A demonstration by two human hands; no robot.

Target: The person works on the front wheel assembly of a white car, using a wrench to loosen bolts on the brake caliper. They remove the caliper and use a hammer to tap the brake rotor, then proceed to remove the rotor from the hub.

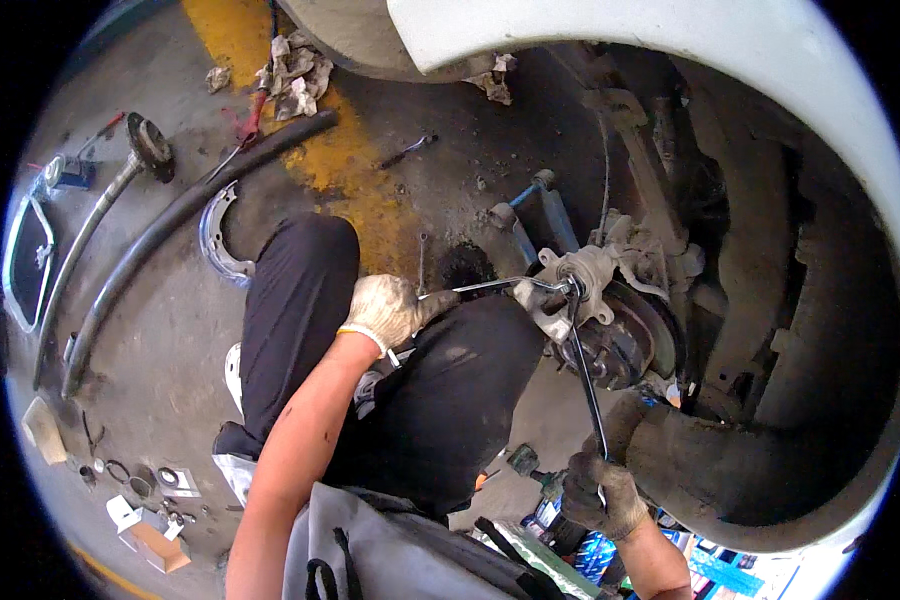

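Note:
My left hand (388,312), in a dirty white work glove, is closed around one end of a wrench (500,283). That wrench reaches right, to a bolt on the greasy hub and knuckle assembly (592,268) inside the wheel arch. My right hand (602,498), in a blackened glove, grips the lower end of a second, longer wrench (587,385). Its upper end meets the same bolt, so the two wrench heads come together there. Below the knuckle sits a dark round hub (615,345). Blue suspension links (550,215) lie behind the assembly.
A white fender (650,35) arches over the work. At left on the floor lie a long bar (170,215), a flanged axle shaft (120,180), a curved brake shoe (213,237) and a small open box (155,540). Crumpled rags (298,75) and a spanner (408,151) lie farther off.

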